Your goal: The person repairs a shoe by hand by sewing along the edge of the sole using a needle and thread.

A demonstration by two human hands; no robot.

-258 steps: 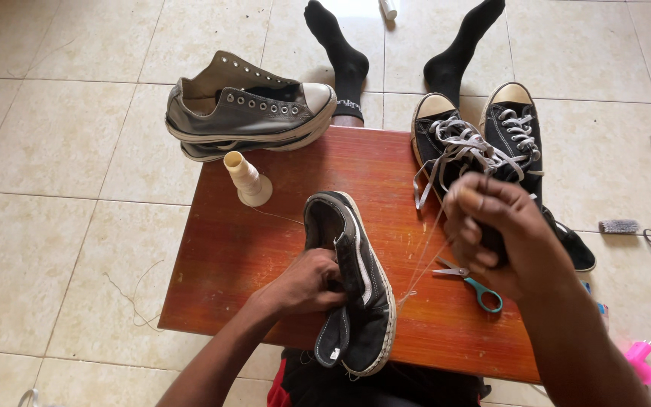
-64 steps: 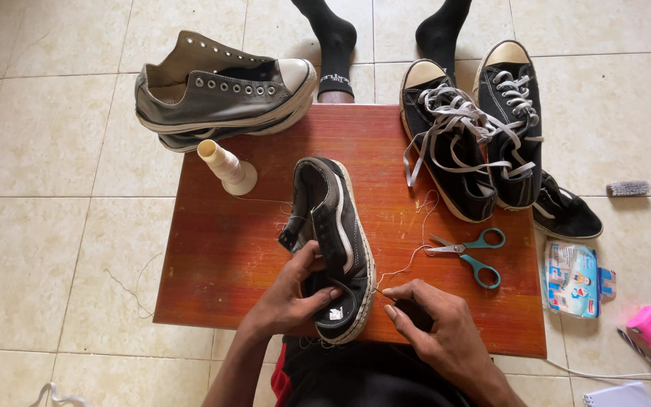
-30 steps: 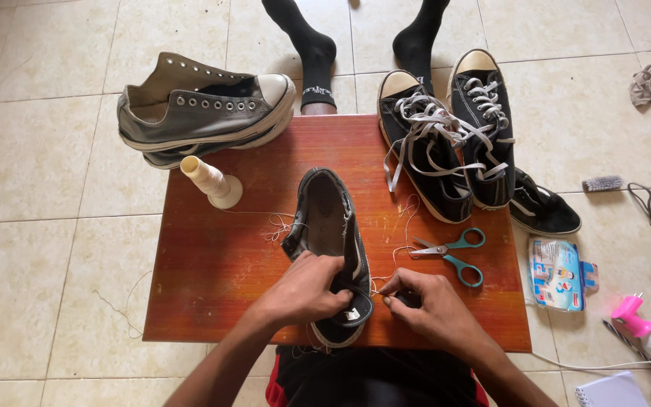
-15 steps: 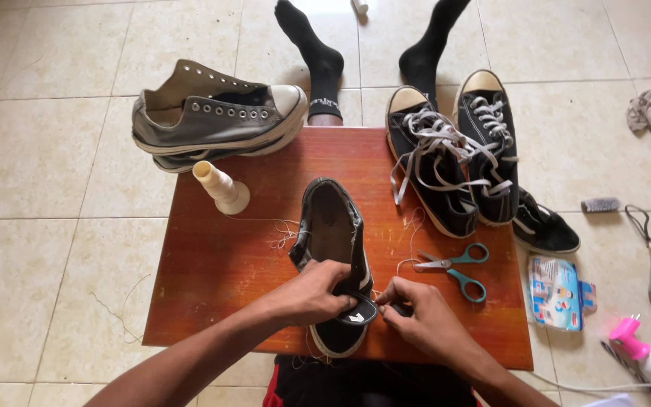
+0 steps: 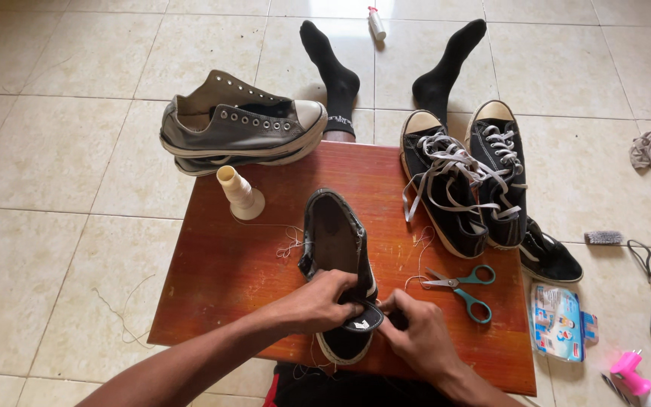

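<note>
- The black slip-on shoe [image 5: 335, 249] lay lengthwise in the middle of the reddish wooden table [image 5: 220, 279], its heel end nearest the person.
- The left hand [image 5: 324, 300] gripped the shoe's heel end from the left, fingers curled tight over the collar.
- The right hand [image 5: 420, 335] pressed against the same heel from the right, fingertips pinched together at the edge; whatever they nipped was too small to make out.
- Teal-handled scissors [image 5: 461, 286] lay just right of the shoe, loose thread trailing near them.
- A cream thread cone [image 5: 238, 194] stood upright behind the shoe to the left.
- A grey sneaker [image 5: 239, 124] sat at the far left corner, and laced black sneakers [image 5: 465, 181] rested at the far right.
- Two feet in black socks [image 5: 386, 64] lay on the tiled floor beyond the table.
</note>
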